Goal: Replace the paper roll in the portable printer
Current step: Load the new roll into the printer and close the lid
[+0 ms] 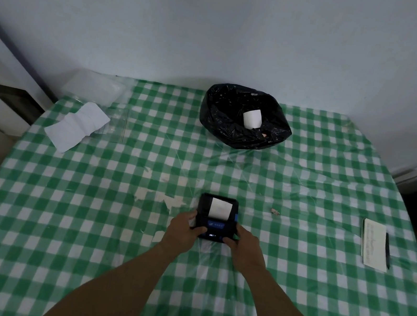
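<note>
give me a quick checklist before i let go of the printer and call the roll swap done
1. Both hands on the printer, left hand and right hand: ok.
2. White paper showing at the top of the printer: ok.
3. Cover latched shut: cannot tell.
4. Roll lying in the black bin bag: ok.
5. Printer resting on the table: ok.
6. Paper fed straight: cannot tell.

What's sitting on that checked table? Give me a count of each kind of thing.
Portable printer, held by the left hand and right hand: 1
Black bag with a paper roll inside: 1
Paper roll: 1
Loose white paper sheets: 1 bunch
Notepad: 1
Pen: 1
Total: 6
</note>
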